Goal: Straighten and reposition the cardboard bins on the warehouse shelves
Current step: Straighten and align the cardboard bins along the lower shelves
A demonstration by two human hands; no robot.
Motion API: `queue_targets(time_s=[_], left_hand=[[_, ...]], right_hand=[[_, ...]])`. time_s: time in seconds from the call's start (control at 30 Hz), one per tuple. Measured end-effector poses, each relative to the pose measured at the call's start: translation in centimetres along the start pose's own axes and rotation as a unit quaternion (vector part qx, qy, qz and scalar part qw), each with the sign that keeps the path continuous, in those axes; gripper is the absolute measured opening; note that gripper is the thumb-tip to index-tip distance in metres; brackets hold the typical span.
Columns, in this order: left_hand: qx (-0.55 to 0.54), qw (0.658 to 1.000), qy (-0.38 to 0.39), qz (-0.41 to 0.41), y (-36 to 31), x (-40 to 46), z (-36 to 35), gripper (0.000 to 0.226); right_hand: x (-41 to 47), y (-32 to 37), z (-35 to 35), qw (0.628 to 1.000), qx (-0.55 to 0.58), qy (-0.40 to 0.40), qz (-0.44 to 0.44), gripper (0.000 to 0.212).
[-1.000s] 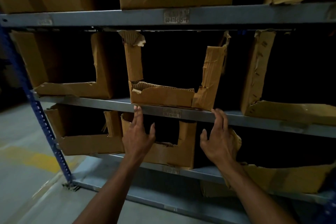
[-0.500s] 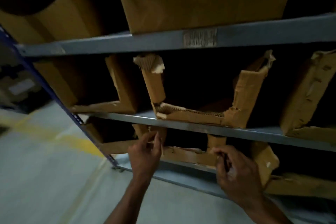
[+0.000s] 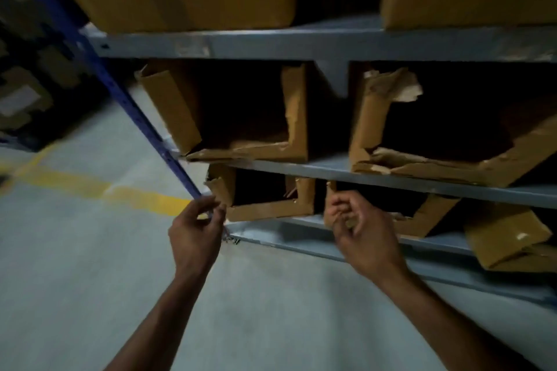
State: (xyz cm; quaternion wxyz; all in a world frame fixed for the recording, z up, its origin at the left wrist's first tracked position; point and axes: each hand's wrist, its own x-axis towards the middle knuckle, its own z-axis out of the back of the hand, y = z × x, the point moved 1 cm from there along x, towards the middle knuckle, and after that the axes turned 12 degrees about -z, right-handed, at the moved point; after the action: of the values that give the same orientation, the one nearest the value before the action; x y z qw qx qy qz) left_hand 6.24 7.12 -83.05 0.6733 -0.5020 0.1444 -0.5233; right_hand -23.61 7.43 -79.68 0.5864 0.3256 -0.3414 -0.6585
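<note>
Both hands' fingers apparently pinching bottom-shelf bins: left hand (image 3: pixel 194 230) left bin (image 3: pixel 265 199), right hand (image 3: pixel 361 227) middle bin (image 3: pixel 422 217).

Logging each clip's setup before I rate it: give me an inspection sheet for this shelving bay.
Surface: grey metal shelves on a blue upright.
Job's things: torn cardboard bins; lowest-shelf left bin and the next bin both sit askew.
Clutter: crumpled box lying at the lower right.
Hands: left hand at the left bin's torn corner, fingers curled, contact unclear; right hand grips the next bin's left front edge.
Cables: nothing seen.
Surroundings: concrete floor with a yellow line; blurred stock far left.
</note>
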Motion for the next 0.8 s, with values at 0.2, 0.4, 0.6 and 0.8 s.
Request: queue_targets(time_s=[0.2,0.4,0.6,0.8], left_hand=[[-0.005,0.999,0.043,0.005,4.1,8.4,2.3,0.079],[-0.085,0.991,0.084,-0.054,4.9,12.3,1.8,0.063],[-0.107,0.989,0.082,-0.054,6.7,13.4,1.2,0.061],[-0.093,0.988,0.101,-0.067,9.0,15.6,3.1,0.071]], right_hand=[[5.2,3.9,-6.4,0.992,0.044,-0.073,-0.090,0.071],[9.7,3.7,-10.3,0.981,0.102,-0.092,-0.140,0.093],[10.5,4.5,-13.0,0.982,0.111,-0.105,-0.111,0.076],[10.6,4.9,-15.0,0.985,0.070,-0.116,-0.103,0.081]])
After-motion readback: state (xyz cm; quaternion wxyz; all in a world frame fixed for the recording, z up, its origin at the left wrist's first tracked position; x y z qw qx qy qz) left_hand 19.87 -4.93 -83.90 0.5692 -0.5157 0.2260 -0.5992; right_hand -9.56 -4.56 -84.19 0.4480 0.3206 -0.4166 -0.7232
